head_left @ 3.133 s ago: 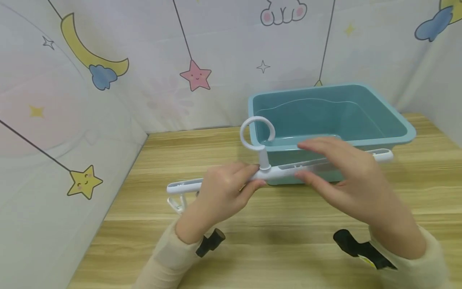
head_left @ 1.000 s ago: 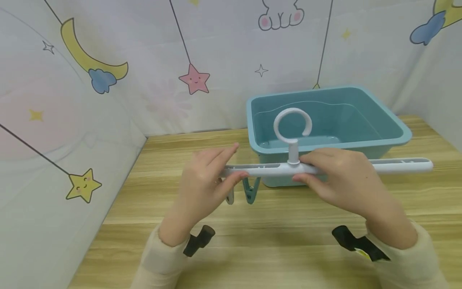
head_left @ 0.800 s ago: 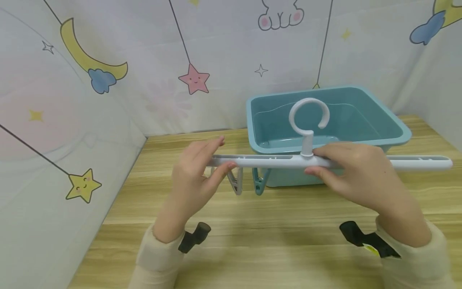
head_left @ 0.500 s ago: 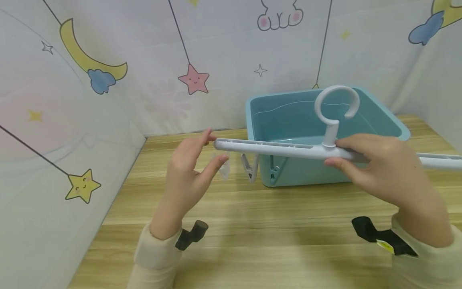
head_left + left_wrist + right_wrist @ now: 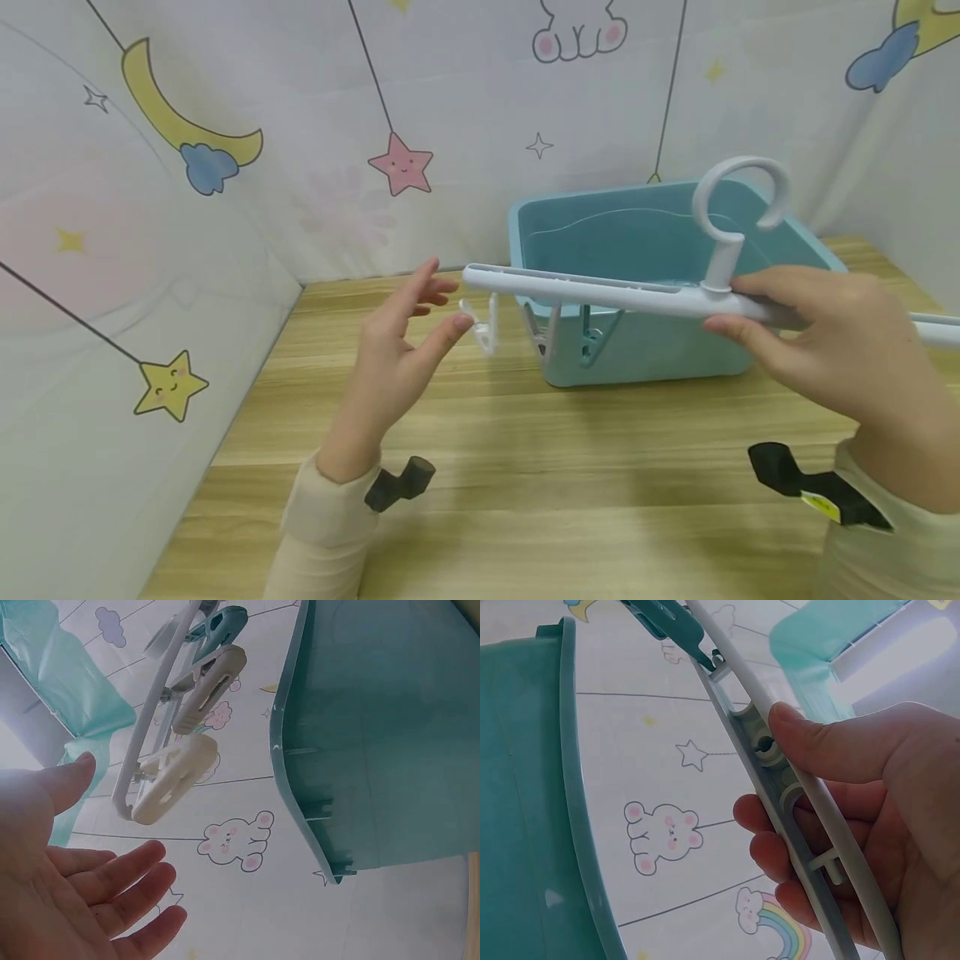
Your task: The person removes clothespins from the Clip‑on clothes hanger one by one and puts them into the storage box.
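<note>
A white clip hanger (image 5: 585, 287) with a round hook is held up above the table, its left end tilted slightly higher. My right hand (image 5: 840, 342) grips its bar just right of the hook, thumb and fingers around it in the right wrist view. Under the left half hang a white clip (image 5: 485, 329), a greyish clip (image 5: 542, 337) and a teal clip (image 5: 596, 340). Just off the hanger's left end is my left hand (image 5: 393, 358), fingers spread and holding nothing; the left wrist view shows it apart from the clips. The bar's far right end lies outside the head view.
A teal plastic basin (image 5: 637, 358) stands on the wooden table (image 5: 570, 500) behind the hanger, partly covered by it and my right hand. A printed cloth (image 5: 465, 100) hangs behind and along the sides.
My right hand took over the bar beside the hook and carried the hanger right and upward. The left hand, earlier on the bar, has let go and stays at the left.
</note>
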Demonstrator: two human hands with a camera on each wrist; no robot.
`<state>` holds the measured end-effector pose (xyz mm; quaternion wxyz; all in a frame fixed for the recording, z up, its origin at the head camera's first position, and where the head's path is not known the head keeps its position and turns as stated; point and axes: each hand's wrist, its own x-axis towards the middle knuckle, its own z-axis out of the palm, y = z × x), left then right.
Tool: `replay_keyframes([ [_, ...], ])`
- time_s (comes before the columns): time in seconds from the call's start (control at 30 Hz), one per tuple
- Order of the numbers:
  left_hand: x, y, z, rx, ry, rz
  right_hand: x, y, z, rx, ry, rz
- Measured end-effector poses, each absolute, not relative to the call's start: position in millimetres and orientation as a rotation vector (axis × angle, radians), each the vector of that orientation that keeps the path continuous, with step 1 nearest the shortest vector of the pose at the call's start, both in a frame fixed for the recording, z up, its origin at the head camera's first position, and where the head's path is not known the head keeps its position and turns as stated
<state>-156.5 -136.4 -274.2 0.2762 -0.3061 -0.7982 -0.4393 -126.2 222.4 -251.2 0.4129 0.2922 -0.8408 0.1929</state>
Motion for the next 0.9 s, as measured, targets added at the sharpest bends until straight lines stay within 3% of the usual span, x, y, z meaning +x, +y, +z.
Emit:
replay_keyframes([
  [0.9, -160.9, -124.0, -285.0, -0.962, -2.028, -2.328, -126.6, 222.0, -250.8, 0.855, -2.067, 0.602],
])
